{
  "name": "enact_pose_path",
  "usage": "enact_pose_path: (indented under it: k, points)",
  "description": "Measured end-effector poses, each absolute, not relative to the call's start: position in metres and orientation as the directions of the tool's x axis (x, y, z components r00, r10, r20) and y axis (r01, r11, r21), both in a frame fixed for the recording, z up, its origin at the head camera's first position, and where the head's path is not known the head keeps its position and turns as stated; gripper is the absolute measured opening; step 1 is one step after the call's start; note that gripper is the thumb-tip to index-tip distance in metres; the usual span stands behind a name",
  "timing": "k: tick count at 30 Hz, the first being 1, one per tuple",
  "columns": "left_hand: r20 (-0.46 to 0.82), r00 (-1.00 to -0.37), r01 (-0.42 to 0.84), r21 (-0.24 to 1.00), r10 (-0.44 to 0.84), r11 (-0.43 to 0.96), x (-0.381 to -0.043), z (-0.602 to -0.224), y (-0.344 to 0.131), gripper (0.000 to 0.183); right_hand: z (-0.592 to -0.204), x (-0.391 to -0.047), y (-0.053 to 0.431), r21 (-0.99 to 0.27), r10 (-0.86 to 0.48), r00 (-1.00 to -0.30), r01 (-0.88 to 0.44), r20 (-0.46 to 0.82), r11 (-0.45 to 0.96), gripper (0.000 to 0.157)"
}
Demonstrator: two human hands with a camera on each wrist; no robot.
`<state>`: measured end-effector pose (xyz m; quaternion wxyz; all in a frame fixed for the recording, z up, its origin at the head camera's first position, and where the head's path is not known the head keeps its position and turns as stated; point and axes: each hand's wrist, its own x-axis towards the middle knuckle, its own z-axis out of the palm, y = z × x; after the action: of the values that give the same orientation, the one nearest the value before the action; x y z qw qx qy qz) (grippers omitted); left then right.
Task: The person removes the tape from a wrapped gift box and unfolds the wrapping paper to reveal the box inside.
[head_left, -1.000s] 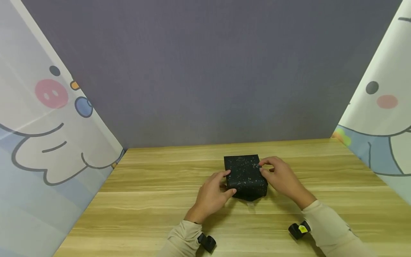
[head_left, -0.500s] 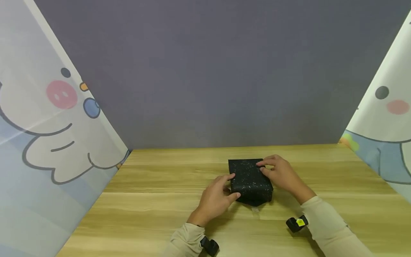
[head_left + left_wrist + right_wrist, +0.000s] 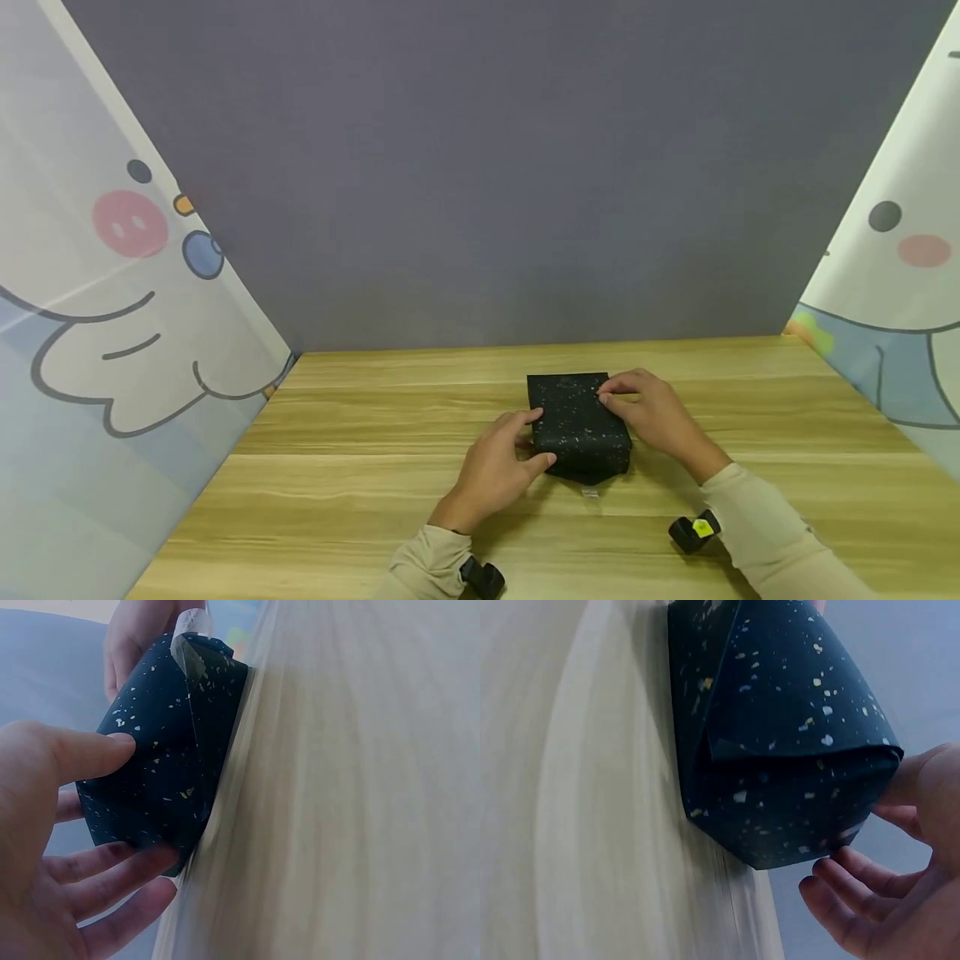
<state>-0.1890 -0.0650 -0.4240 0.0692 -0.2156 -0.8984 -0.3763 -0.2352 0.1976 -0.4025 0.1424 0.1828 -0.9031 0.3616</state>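
A small package [image 3: 577, 421] wrapped in black paper with pale and gold flecks lies on the wooden table. My left hand [image 3: 495, 471] holds its left side, thumb on the near end and a finger on the top edge. In the left wrist view the thumb [image 3: 112, 750] presses the flecked paper while the other fingers [image 3: 124, 870] reach along the side. My right hand [image 3: 660, 417] touches the top near the right edge, with index fingertip and thumb close together. Its lower fingers [image 3: 847, 900] are loosely bent beside a folded end [image 3: 787, 802] of the wrapping.
Clear tape [image 3: 191, 634] sticks out at the package's near end. The wooden table [image 3: 360, 483] meets a grey wall [image 3: 480, 175] behind. Printed cartoon panels stand at the left [image 3: 112, 350] and right [image 3: 907, 333]. Black wrist devices are strapped over both sleeves.
The view shifts slightly. The right fingertips have moved a little inward over the package's top and now sit closer together. A shiny patch seen earlier at the right edge is no longer visible. The left hand stays put.
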Motion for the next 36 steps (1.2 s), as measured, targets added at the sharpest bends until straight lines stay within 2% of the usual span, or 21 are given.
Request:
enact_pose_path:
  k: [11, 22, 36]
  points:
    - [0.293, -0.875, 0.484, 0.555, 0.385, 0.677, -0.189, -0.425, -0.067, 0.060, -0.403, -0.234, 0.187, -0.580, -0.253, -0.879, -0.461, 0.405, 0.672, 0.012]
    - [0.313, -0.883, 0.468, 0.563, 0.349, 0.681, -0.187, -0.424, -0.062, 0.055, -0.407, -0.234, 0.189, -0.577, -0.256, -0.865, -0.483, 0.432, 0.658, 0.016]
    - [0.297, -0.890, 0.456, 0.563, 0.347, 0.689, -0.185, -0.422, -0.063, 0.055, -0.416, -0.235, 0.197, -0.707, -0.190, -0.889, -0.449, 0.418, 0.546, 0.010]
